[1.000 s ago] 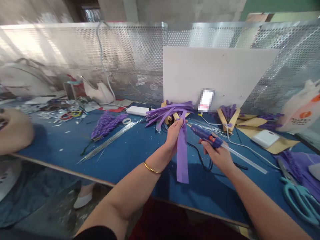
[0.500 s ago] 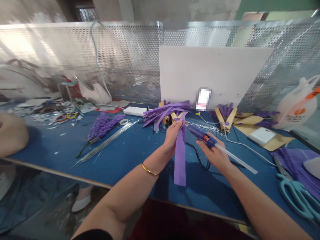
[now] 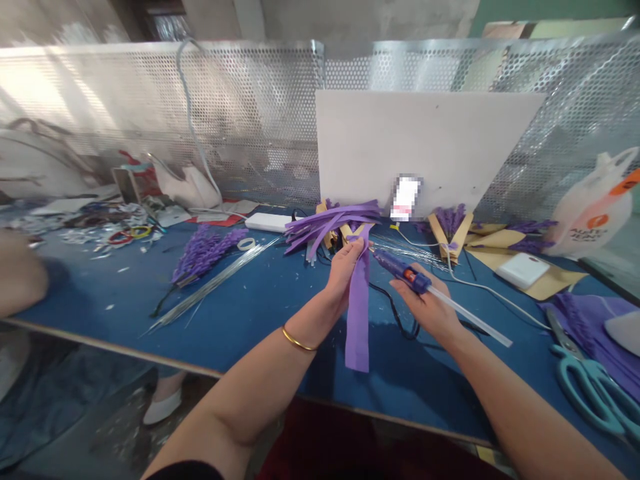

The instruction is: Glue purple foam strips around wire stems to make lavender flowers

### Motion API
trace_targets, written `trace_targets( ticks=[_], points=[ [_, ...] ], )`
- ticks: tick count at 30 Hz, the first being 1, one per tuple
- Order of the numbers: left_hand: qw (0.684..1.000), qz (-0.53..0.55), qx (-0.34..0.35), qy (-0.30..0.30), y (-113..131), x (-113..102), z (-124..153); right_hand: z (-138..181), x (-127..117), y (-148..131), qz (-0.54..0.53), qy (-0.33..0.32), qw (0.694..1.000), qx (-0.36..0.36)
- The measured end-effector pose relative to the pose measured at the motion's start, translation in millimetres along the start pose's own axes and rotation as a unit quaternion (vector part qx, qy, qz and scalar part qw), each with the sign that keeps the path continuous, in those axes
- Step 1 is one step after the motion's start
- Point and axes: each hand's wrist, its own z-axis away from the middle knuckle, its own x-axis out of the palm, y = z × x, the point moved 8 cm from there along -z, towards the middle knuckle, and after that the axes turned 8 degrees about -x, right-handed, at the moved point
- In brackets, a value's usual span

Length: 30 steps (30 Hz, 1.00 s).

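Observation:
My left hand point(image 3: 343, 272) is closed round the top of a purple paper strip point(image 3: 359, 313) that hangs down over the blue table point(image 3: 260, 313). My right hand point(image 3: 425, 308) grips a blue glue gun point(image 3: 403, 269) with a clear glue stick sticking out behind it. The gun's nozzle touches the top of the strip at my left fingertips. A pile of purple strips point(image 3: 330, 223) lies just behind my hands.
Silver wires point(image 3: 210, 285) and a purple flower bunch point(image 3: 203, 250) lie to the left. Teal scissors point(image 3: 597, 393) and purple paper sit at the right edge. A white board point(image 3: 425, 150) leans on the perforated metal screen. Another person's arm point(image 3: 17, 277) shows at far left.
The view has shifted a little. My hands, the strip and the glue gun keep the same pose, nozzle at the strip's top.

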Motion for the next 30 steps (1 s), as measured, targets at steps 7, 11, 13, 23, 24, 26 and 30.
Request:
trace_targets(
  ticks=[7, 11, 13, 23, 24, 26, 30],
  points=[
    [1.0, 0.002, 0.003, -0.009, -0.6, -0.1, 1.3, -0.4, -0.7, -1.6, 0.017, -0.003, 1.0, -0.003],
    [1.0, 0.02, 0.004, -0.011, -1.6, -0.2, 0.6, 0.2, -2.0, -1.3, 0.044, 0.009, 0.999, -0.013],
    [1.0, 0.023, 0.006, -0.01, -1.0, 0.0, 0.7, 0.4, -2.5, -1.5, 0.057, 0.015, 0.998, -0.018],
    [1.0, 0.002, 0.018, 0.006, 2.6, -0.3, 1.7, 0.2, -3.2, -2.7, 0.069, 0.009, 0.998, -0.011],
    [1.0, 0.001, 0.021, 0.006, 2.4, -0.8, 0.9, 0.4, -3.3, -2.2, 0.069, 0.01, 0.997, -0.01],
    [1.0, -0.003, 0.023, 0.005, 1.6, -1.8, -0.6, 0.8, -2.8, -1.2, 0.069, 0.007, 0.998, -0.008],
    [0.999, -0.004, 0.034, 0.001, 1.4, -3.0, -2.4, 1.2, -1.9, -0.7, 0.079, -0.002, 0.997, -0.009]
  ],
)
